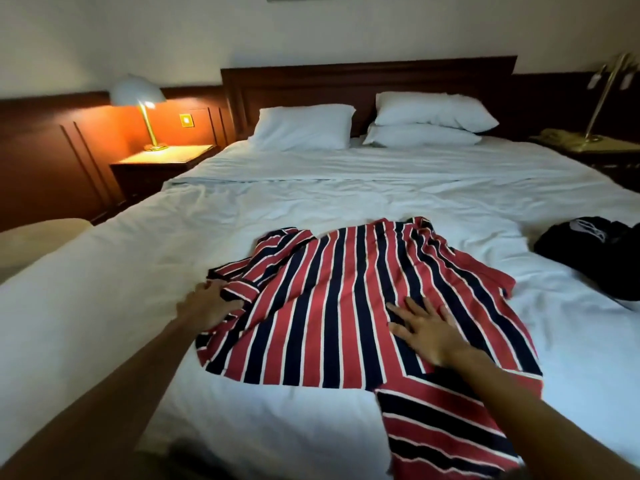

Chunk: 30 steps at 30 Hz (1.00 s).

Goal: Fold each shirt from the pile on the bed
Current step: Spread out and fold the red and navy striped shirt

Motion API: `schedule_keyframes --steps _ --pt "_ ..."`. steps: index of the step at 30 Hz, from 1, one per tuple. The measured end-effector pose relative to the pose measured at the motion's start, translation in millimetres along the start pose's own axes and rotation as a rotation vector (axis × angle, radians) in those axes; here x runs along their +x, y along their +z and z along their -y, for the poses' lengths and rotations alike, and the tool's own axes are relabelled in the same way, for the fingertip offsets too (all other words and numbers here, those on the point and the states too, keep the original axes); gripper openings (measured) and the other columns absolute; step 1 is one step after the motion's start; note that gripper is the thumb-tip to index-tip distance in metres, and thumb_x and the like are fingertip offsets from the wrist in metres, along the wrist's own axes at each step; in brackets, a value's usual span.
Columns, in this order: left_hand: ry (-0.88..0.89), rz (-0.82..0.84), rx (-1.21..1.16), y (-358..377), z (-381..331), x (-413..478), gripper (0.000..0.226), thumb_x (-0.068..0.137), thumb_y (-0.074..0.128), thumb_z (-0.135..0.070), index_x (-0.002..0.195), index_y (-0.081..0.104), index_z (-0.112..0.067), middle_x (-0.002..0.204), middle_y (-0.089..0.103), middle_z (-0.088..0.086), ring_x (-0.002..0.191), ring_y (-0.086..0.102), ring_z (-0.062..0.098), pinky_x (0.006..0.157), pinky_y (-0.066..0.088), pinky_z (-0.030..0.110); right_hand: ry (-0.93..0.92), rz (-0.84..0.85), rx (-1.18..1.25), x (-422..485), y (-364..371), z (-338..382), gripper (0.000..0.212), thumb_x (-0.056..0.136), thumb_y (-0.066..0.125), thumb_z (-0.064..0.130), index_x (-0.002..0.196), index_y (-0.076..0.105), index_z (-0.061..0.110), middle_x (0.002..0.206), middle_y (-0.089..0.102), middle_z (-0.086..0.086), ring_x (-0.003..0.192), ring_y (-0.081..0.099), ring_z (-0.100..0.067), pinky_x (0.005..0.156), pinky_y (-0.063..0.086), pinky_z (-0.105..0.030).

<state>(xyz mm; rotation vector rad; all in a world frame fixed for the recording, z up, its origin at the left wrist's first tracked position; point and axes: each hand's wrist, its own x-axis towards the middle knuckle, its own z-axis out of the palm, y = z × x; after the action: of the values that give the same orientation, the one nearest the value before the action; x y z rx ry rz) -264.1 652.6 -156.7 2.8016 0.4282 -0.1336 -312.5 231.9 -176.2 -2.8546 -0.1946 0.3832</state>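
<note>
Left hand (pixel 207 306) grips a sleeve cuff of the striped shirt (pixel 329 299) at the garment's left edge, fingers curled round the cloth, while the right hand (pixel 427 332) lies flat with fingers spread, pressing on the shirt's body. The shirt is spread out on the near middle of the bed (pixel 104 271), its other sleeve trailing toward the person, and a dark pile of clothes (pixel 595 251) sits well apart on the right.
</note>
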Motion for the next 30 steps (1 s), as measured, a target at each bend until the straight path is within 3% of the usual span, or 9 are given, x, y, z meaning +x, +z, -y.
schedule_keyframes --steps 4,7,10,13,16,20,23,25,30 --pt "-0.021 -0.056 -0.086 6.9 -1.6 5.4 0.093 0.081 0.065 -0.07 0.155 0.026 -0.029 0.154 0.031 0.016 0.135 0.042 0.041 0.109 0.038 0.053 0.071 -0.092 -0.082 18.7 16.2 8.7 0.079 0.074 -0.009 0.081 0.149 -0.01 0.056 0.165 -0.008 0.005 0.15 -0.011 -0.035 0.117 -0.01 -0.055" --pt "0.008 0.049 -0.163 0.1 0.8 10.7 0.112 0.06 0.073 -0.081 0.152 0.03 -0.032 0.151 0.029 0.015 0.133 0.044 0.042 0.109 0.041 0.054 0.101 -0.115 -0.11 26.8 21.8 9.5 0.065 0.087 0.001 0.076 0.148 -0.012 0.057 0.165 -0.009 0.004 0.15 -0.011 -0.037 0.119 -0.007 -0.057" --pt "0.066 0.097 0.113 -5.7 -5.3 10.2 0.094 0.062 0.074 -0.074 0.14 0.044 -0.031 0.149 0.034 0.012 0.135 0.038 0.038 0.112 0.034 0.053 0.126 -0.135 -0.117 30.9 24.9 9.9 0.063 0.09 0.006 0.073 0.148 -0.012 0.057 0.165 -0.01 0.005 0.15 -0.011 -0.037 0.12 -0.006 -0.056" --pt "0.161 -0.081 0.341 -10.8 -13.9 8.8 0.057 0.076 0.073 -0.053 0.121 0.057 -0.021 0.13 0.055 0.008 0.119 0.053 0.033 0.097 0.043 0.044 0.14 -0.143 -0.111 31.4 25.9 9.5 0.062 0.091 0.007 0.073 0.148 -0.012 0.058 0.165 -0.01 0.006 0.151 -0.012 -0.035 0.12 -0.007 -0.055" --pt "0.137 -0.211 0.181 -20.4 0.5 12.4 0.04 0.085 0.07 -0.044 0.107 0.062 -0.011 0.107 0.067 0.011 0.098 0.064 0.031 0.08 0.048 0.035 0.144 -0.146 -0.105 29.8 26.7 9.7 0.062 0.091 0.007 0.073 0.148 -0.012 0.057 0.165 -0.01 0.006 0.151 -0.012 -0.034 0.12 -0.008 -0.054" --pt "-0.056 -0.231 -0.009 -52.3 53.8 12.1 0.037 0.087 0.07 -0.04 0.101 0.065 -0.006 0.108 0.067 0.018 0.101 0.062 0.038 0.079 0.044 0.035 0.149 -0.151 -0.102 25.6 24.6 10.0 0.062 0.092 0.008 0.072 0.149 -0.011 0.055 0.166 -0.009 0.005 0.151 -0.011 -0.034 0.12 -0.007 -0.054" --pt "-0.233 -0.073 0.045 -70.3 112.4 3.1 0.029 0.079 0.078 -0.028 0.089 0.067 -0.003 0.099 0.071 0.022 0.089 0.068 0.037 0.068 0.049 0.033 0.161 -0.148 -0.105 24.1 24.2 10.5 0.063 0.093 0.009 0.071 0.15 -0.01 0.054 0.166 -0.007 0.004 0.151 -0.01 -0.035 0.12 -0.007 -0.054" --pt "-0.347 0.11 0.155 -71.8 133.9 -9.0 0.036 0.077 0.078 -0.017 0.106 0.067 0.001 0.101 0.069 0.023 0.088 0.07 0.036 0.06 0.052 0.031 0.178 -0.135 -0.108 25.6 22.7 12.6 0.064 0.093 0.01 0.072 0.151 -0.006 0.053 0.166 -0.004 0.003 0.151 -0.007 -0.038 0.12 -0.006 -0.056" --pt "-0.206 -0.144 0.35 -54.0 101.7 -4.3 0.056 0.093 0.061 -0.042 0.14 0.04 -0.019 0.14 0.041 0.016 0.127 0.045 0.038 0.104 0.039 0.053 0.155 -0.142 -0.056 41.5 16.9 29.8 0.064 0.095 0.019 0.066 0.155 0.012 0.043 0.165 0.01 -0.008 0.15 0.003 -0.039 0.119 0.001 -0.06"
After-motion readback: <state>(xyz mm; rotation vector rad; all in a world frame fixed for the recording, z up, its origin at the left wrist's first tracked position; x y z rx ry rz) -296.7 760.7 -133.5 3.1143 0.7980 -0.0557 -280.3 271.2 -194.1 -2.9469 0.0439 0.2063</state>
